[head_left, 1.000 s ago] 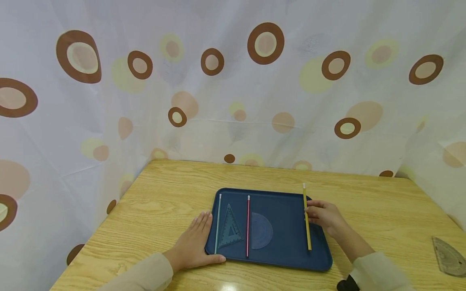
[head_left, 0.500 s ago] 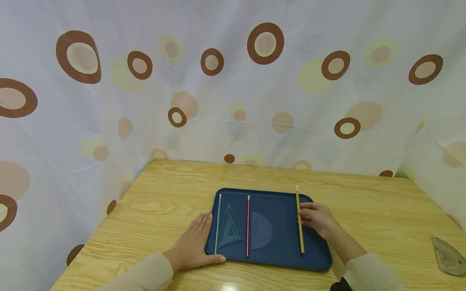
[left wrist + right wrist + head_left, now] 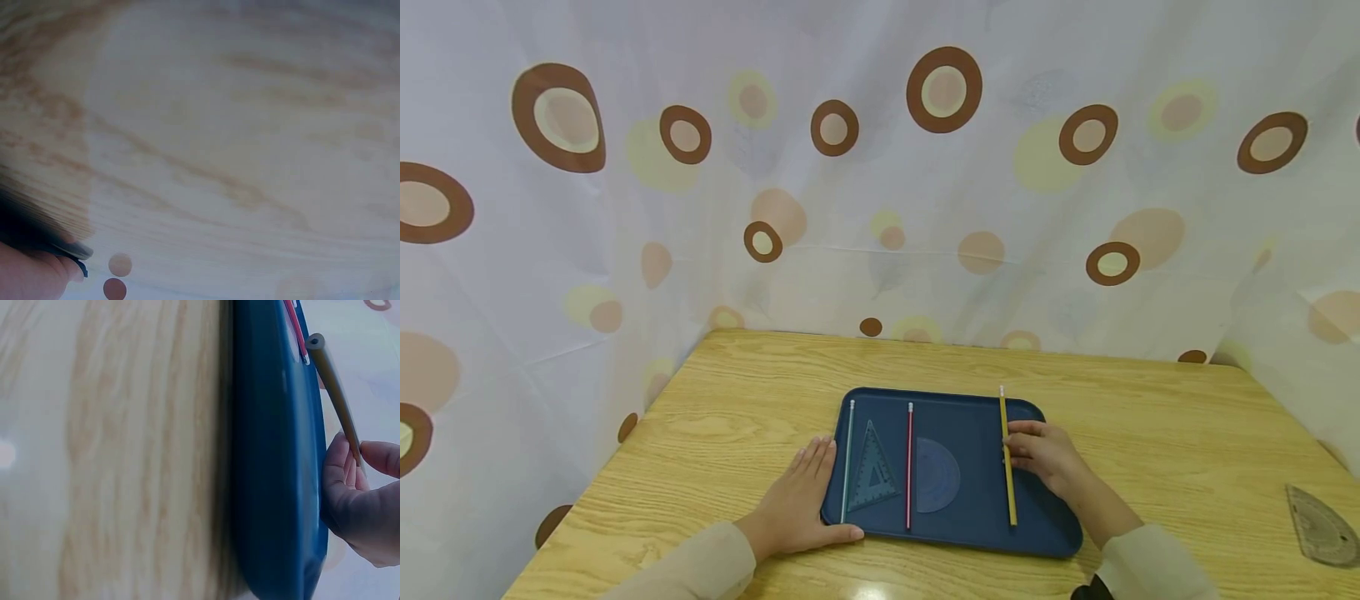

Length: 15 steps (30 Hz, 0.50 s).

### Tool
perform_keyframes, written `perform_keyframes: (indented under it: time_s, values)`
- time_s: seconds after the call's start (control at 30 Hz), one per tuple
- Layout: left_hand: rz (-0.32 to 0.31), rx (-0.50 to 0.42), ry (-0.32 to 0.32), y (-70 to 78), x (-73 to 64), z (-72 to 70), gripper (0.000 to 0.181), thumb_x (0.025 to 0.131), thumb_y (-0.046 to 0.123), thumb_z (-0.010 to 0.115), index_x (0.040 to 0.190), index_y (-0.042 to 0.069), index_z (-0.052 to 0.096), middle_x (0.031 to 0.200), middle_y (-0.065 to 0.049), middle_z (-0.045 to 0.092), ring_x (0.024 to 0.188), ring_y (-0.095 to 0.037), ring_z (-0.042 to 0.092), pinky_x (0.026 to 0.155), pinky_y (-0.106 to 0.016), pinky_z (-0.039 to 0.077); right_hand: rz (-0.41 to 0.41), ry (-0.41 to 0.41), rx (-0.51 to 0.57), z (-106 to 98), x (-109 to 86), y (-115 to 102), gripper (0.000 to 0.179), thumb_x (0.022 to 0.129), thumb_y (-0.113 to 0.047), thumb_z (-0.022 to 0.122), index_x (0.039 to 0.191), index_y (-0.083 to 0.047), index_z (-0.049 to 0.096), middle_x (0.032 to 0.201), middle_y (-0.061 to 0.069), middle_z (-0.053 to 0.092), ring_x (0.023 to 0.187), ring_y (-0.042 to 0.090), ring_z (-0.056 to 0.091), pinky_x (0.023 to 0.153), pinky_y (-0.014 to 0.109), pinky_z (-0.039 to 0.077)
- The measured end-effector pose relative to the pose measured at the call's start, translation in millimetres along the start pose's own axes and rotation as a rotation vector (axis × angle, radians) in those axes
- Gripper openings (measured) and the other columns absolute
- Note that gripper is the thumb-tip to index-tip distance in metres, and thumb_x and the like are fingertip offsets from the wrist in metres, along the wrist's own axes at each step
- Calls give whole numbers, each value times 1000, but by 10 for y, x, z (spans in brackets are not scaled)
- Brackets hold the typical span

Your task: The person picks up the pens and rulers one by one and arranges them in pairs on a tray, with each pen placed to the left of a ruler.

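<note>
Over the right part of a dark blue tray point(image 3: 977, 533), my right hand point(image 3: 1047, 457) pinches a yellow pencil point(image 3: 1009, 483) at mid-length, its white eraser end pointing away. The same pencil point(image 3: 336, 394) appears end-on in the right wrist view, above the tray's rim. My left hand point(image 3: 797, 504) lies with straight fingers against the tray's left edge, thumb at its front left corner. On the tray, from left to right, lie a green pencil point(image 3: 848, 467), a clear set square point(image 3: 874, 473), a red pencil point(image 3: 909, 475) and a clear protractor point(image 3: 937, 475).
Another clear protractor point(image 3: 1322, 527) lies on the wooden table point(image 3: 1195, 450) at the far right. A patterned curtain point(image 3: 880, 183) closes off the back and both sides of the table.
My right hand has carried the yellow pencil leftward over the tray, from near its right edge toward the protractor. The left hand and the other things on the tray stay in place.
</note>
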<state>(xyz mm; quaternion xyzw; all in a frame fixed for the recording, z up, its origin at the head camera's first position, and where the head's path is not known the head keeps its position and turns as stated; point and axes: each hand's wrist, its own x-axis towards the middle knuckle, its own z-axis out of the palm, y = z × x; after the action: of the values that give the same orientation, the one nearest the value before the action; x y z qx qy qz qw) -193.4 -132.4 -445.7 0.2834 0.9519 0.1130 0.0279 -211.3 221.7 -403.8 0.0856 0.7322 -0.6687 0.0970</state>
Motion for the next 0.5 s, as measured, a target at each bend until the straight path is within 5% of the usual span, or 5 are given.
perform_keyframes:
  time_s: [0.5]
  values:
    - [-9,0,-8,6,-10,-14,115,73,80,45,147,-3,15,154,-19,15,144,-32,13,116,-45,18,-2,-7,17,113,7,20,43,90,-1,53,127,17,39,83,-3,57,70,8,57,66,21,52]
